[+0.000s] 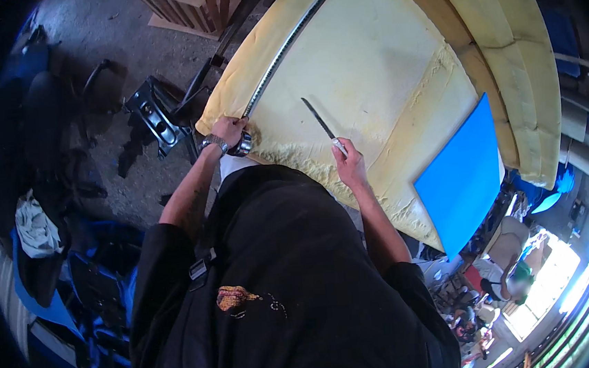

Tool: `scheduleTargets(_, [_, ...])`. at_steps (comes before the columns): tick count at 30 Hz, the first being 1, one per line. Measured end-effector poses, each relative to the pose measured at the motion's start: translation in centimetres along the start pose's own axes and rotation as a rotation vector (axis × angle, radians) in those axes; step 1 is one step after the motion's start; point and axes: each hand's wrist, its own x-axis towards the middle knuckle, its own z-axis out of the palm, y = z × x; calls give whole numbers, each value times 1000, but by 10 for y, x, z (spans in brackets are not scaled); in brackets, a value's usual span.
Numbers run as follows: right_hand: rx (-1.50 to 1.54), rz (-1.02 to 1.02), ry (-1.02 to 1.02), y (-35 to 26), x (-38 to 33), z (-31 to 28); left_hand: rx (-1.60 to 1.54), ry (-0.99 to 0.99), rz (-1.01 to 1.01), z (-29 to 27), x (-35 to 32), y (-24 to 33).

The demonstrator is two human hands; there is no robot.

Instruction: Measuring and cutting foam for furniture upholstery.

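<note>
A large yellowish foam sheet (367,47) lies in front of me, its near edge rough and torn. Along its left side stretches the blade of a tape measure (241,147), running away from me to the far edge. My left hand (228,129), with a metal-banded watch on the wrist, is closed on the tape measure's case at the near left corner. In my right hand (352,163) is a knife (318,118) gripped by its pale handle. Its long, thin, dark blade points away and to the left, above the foam.
A flat blue sheet (463,174) lies over the foam's right side. More curved foam slabs (522,48) stand beyond it. On the left floor are a black metal chair mechanism (154,112) and blue chair parts (98,282). A slatted wooden piece (187,9) stands at the far left.
</note>
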Motion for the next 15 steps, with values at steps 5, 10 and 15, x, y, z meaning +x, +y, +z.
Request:
scheduleTargets(5, [-148,-215,3,-16,6,5,-64,47,-21,7,6,-4])
scheduleTargets(10, [-306,-290,-91,-42,17,2,-125,59,5,11,7,-11])
scheduleTargets(15, [-404,-334,-126,-60,28,-5,-177,78,24,15,7,-12])
